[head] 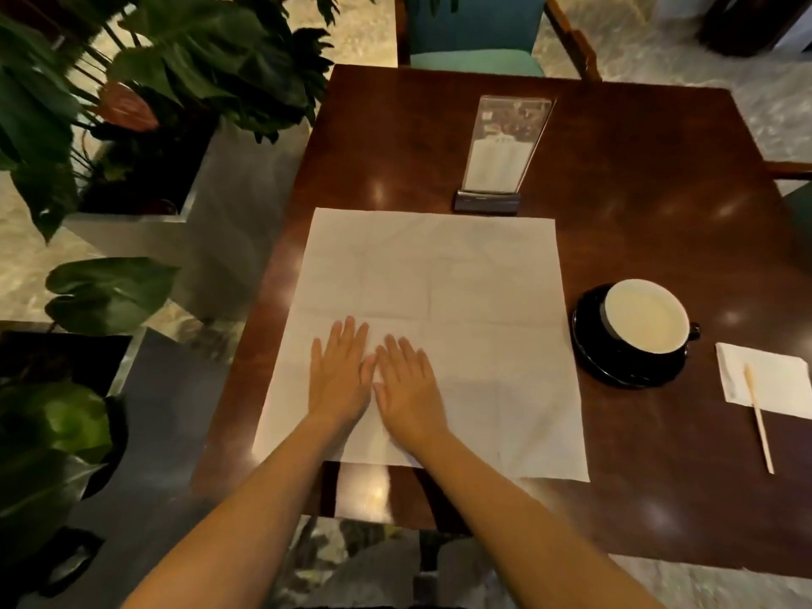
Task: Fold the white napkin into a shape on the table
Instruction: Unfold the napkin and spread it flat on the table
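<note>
Both hands lie flat, fingers straight and spread a little, side by side on the near-left part of the white napkin (439, 301): the left hand (340, 380) just left of the right hand (406, 389), thumbs almost touching. The napkin lies unfolded and nearly square on the dark surface (637, 191), most of it stretching away beyond the fingertips and off to the right, so I'd judge the right hand nearer the free side.

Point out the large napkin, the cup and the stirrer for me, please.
large napkin (439, 265), head view, bare centre of the sheet.
cup (606, 314), head view, left rim.
stirrer (758, 415), head view, middle of the stick.
</note>
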Motion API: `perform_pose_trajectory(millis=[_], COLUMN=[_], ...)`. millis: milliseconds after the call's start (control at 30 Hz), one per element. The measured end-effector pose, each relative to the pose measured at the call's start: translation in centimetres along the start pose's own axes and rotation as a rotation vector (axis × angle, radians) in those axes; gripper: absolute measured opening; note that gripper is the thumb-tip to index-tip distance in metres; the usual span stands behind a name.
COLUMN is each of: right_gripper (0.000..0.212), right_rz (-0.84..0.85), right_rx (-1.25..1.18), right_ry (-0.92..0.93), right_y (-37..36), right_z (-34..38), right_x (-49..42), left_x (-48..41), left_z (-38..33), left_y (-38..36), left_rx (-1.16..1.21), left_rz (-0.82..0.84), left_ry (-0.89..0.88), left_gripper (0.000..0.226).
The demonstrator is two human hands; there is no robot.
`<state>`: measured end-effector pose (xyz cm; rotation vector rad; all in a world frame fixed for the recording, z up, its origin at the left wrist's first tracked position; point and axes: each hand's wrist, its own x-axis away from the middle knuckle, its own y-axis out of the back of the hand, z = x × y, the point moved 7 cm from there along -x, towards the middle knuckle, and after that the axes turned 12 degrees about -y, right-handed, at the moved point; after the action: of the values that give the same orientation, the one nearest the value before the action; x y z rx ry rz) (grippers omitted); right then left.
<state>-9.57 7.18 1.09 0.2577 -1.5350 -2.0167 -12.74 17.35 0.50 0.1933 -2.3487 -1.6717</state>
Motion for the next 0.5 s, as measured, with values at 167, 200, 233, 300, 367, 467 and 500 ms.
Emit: perform_pose_trajectory(millis=[167,200,233,300,367,467,500], right_gripper=[0.056,0.058,0.059,0.062,0.065,0.071,0.069], right_rz=[-0.096,-0.101,-0.094,-0.081,-0.094,-0.141,-0.139], right_rx=[0.081,0.092,0.101,0.111,0.101,0.059,0.056], right_ry=[-0.186,-0.237,-0.275,-0.344,-0.411,-0.482,-0.449], right_y=[1.4,1.9,2.3,3.0,3.8,4.9,5.1], right_z=[-7.3,-9.1,-10.6,-12.8,-13.9,-13.1,-11.7], right_x=[1.3,1.3,1.2,0.4,-0.4,-2.3,-3.4], left_x=[1.6,1.6,1.5,1.5,1.5,1.3,0.5], left_z=[2.5,2.5,2.5,2.5,2.6,1.7,1.1], left_y=[-0.1,0.0,0.0,-0.1,0.1,1.1,1.5], left_rx=[-0.095,-0.103,-0.107,-0.102,-0.101,-0.02,0.028], left_rz=[-0.015,-0.021,-0.029,-0.02,-0.02,-0.03,-0.053], left_ry=[-0.034,-0.039,-0.044,-0.051,-0.06,0.006,0.046], left_gripper=[0.062,0.063,0.064,0.067,0.071,0.072,0.069])
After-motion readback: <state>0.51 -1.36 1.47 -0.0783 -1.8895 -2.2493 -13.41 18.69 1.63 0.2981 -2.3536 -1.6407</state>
